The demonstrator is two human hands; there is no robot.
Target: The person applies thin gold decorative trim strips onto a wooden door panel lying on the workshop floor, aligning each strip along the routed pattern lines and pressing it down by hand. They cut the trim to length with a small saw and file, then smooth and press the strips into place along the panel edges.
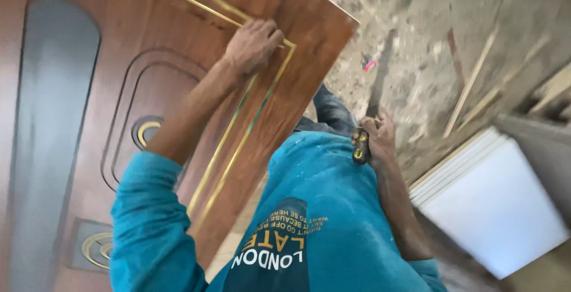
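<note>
- The wooden door (178, 78), brown with carved panels and a dark arched inset, filled the left half of the view and stood apart from the floor clutter.
- The concrete floor (428, 48) on the right was rough and littered with thin wooden strips (470, 84) and dust.
- A stack of white boards (493, 203) lay at the floor's lower right edge, near the person's right elbow; a backward step could knock into it, I judged.
- The gold trim strip (238, 131) ran in double lines down the door and turned a corner near its upper edge.
- The left hand (253, 45) was curled closed, fingertips pressing the trim at that corner. Uneven pressure there could, in my judgement, kink or lift the thin strip.
- The right hand (375, 140) was closed around a small black-and-yellow tool (360, 148), held close to the body, well apart from the door; its kind could not be told.
</note>
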